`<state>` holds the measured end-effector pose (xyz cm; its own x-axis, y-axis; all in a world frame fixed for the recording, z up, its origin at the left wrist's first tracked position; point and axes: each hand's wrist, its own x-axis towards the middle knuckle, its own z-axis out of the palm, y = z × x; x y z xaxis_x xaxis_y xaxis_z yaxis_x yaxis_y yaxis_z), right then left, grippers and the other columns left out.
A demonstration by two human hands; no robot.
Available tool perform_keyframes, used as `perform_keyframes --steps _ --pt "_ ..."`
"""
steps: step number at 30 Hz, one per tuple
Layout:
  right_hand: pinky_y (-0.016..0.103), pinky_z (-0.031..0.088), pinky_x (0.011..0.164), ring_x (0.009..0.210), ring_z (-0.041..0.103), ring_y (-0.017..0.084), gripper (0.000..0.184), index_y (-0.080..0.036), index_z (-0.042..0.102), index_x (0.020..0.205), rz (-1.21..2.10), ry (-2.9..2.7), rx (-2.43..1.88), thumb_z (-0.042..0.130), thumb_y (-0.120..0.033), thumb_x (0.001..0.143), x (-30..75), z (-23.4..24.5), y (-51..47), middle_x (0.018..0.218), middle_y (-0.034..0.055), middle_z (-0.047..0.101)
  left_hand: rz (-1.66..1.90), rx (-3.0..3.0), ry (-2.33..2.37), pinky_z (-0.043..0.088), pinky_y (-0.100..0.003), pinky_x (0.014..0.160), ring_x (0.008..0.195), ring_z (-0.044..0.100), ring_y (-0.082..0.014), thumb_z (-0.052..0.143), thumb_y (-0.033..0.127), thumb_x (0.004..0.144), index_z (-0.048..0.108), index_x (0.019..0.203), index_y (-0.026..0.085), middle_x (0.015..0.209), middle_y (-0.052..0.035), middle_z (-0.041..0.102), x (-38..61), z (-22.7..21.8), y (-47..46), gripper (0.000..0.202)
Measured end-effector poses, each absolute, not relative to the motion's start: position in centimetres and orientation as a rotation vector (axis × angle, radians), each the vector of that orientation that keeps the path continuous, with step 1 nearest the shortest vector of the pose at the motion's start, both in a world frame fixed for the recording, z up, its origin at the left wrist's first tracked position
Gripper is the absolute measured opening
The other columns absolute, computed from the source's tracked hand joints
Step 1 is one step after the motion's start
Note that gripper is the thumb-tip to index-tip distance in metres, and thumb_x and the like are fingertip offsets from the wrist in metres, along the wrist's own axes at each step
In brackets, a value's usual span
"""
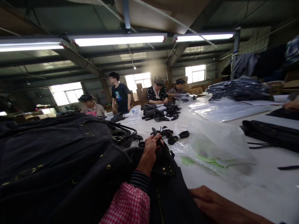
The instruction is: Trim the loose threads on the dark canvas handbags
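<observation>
A dark cloth bag [170, 186] with brass-coloured rivets and a zip lies in front of me, tilted toward the table. My left hand [151, 146], below a red checked sleeve with a striped cuff, is closed on a black strap [164, 146] at the bag's upper end. Low on the right, my right hand [207, 199] grips the bag's side edge; its fingertips are partly hidden there. More dark bags [58, 149] with brass fittings and looped handles are heaped to the left, against the one I hold.
Bundled black straps [178, 137] lie just beyond my left hand, with a larger strap pile [161, 112] behind. Clear plastic bags [217, 146] spread across the white table [268, 189]. Wrapped dark goods [240, 88] are stacked far right. Several people work opposite; another person's hand [291, 105] shows at right.
</observation>
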<state>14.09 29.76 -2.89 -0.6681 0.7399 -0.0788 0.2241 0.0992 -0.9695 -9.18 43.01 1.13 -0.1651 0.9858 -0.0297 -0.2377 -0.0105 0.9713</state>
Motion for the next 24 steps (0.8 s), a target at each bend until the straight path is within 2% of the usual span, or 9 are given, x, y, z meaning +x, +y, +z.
perform_keyframes --steps 3,5,8,11,13,16,19,22,24 --pt "0.037 0.05 0.094 0.112 0.06 0.029 0.024 -0.029 0.073 0.104 1.618 -1.963 -0.908 0.061 -0.046 0.092 14.2 0.0 27.9 0.108 0.0084 0.068 1.469 0.919 1.094 0.039 -0.021 0.051 0.05 0.056 -0.0106 0.081 0.044 0.074 0.065 0.082 0.014 0.06 0.0006 0.063 -9.3 1.8 43.1 0.035" --pt "0.032 0.053 0.079 0.094 0.063 0.025 0.025 -0.03 0.071 0.112 1.746 -1.855 -0.907 0.061 -0.04 0.091 13.1 2.0 27.4 0.097 0.0073 0.067 1.505 0.888 1.05 0.042 -0.021 0.054 0.052 0.057 -0.01 0.08 0.045 0.076 0.062 0.083 0.016 0.061 0.002 0.061 -10.2 2.4 43.3 0.035" --pt "0.023 0.042 0.055 0.062 0.053 0.014 0.03 -0.025 0.067 0.114 1.955 -1.719 -0.808 0.065 -0.031 0.084 10.8 3.4 27.7 0.076 0.0002 0.059 1.555 0.828 0.994 0.045 -0.02 0.057 0.053 0.054 -0.0082 0.074 0.042 0.082 0.056 0.083 0.018 0.061 0.0058 0.055 -12.0 3.0 43.6 0.03" --pt "0.02 0.039 0.054 0.061 0.049 0.011 0.014 -0.017 0.067 0.088 1.72 -1.761 -0.784 0.068 -0.028 0.08 9.1 1.8 29.8 0.072 -0.002 0.057 1.539 0.797 0.997 0.044 -0.021 0.054 0.049 0.05 -0.0083 0.068 0.039 0.086 0.053 0.081 0.018 0.056 0.0073 0.049 -12.6 2.8 43.6 0.026" --pt "0.02 0.037 0.051 0.064 0.05 0.012 0.016 -0.016 0.063 0.077 1.398 -1.708 -0.95 0.067 -0.031 0.08 8.6 0.0 32.2 0.071 -0.0012 0.057 1.497 0.804 1.022 0.043 -0.022 0.05 0.046 0.047 -0.0094 0.068 0.039 0.085 0.054 0.08 0.018 0.053 0.0064 0.049 -11.9 2.4 43.5 0.026" --pt "0.02 0.039 0.049 0.075 0.057 0.016 0.028 -0.018 0.063 0.096 1.076 -1.585 -1.062 0.07 -0.027 0.071 8.2 -1.8 36.1 0.09 0.0024 0.064 1.47 0.836 1.045 0.039 -0.021 0.047 0.044 0.045 -0.0095 0.071 0.041 0.083 0.056 0.078 0.017 0.051 0.0054 0.05 -10.6 2.0 43.2 0.029" --pt "0.02 0.034 0.047 0.066 0.055 0.013 0.043 -0.018 0.06 0.108 1.292 -1.589 -1.039 0.068 -0.022 0.065 7.4 -1.7 38.8 0.094 0.0028 0.066 1.48 0.852 1.064 0.038 -0.021 0.048 0.045 0.046 -0.0093 0.072 0.044 0.082 0.057 0.078 0.017 0.052 0.0052 0.051 -10.1 2.2 42.9 0.031" --pt "0.021 0.034 0.049 0.057 0.049 0.01 0.027 -0.016 0.063 0.097 1.454 -1.647 -0.969 0.063 -0.019 0.069 6.6 -0.8 40.3 0.073 -0.0018 0.062 1.486 0.848 1.084 0.04 -0.022 0.05 0.045 0.047 -0.0094 0.075 0.046 0.079 0.058 0.077 0.016 0.053 0.0045 0.053 -10.2 2.4 42.8 0.034" --pt "0.024 0.04 0.059 0.063 0.055 0.013 0.017 -0.016 0.066 0.09 1.207 -1.807 -0.925 0.061 -0.017 0.074 6.7 0.1 41.2 0.073 -0.0008 0.063 1.5 0.844 1.099 0.041 -0.022 0.05 0.045 0.048 -0.0095 0.075 0.045 0.078 0.058 0.076 0.016 0.053 0.0043 0.053 -10.1 2.4 42.8 0.034"
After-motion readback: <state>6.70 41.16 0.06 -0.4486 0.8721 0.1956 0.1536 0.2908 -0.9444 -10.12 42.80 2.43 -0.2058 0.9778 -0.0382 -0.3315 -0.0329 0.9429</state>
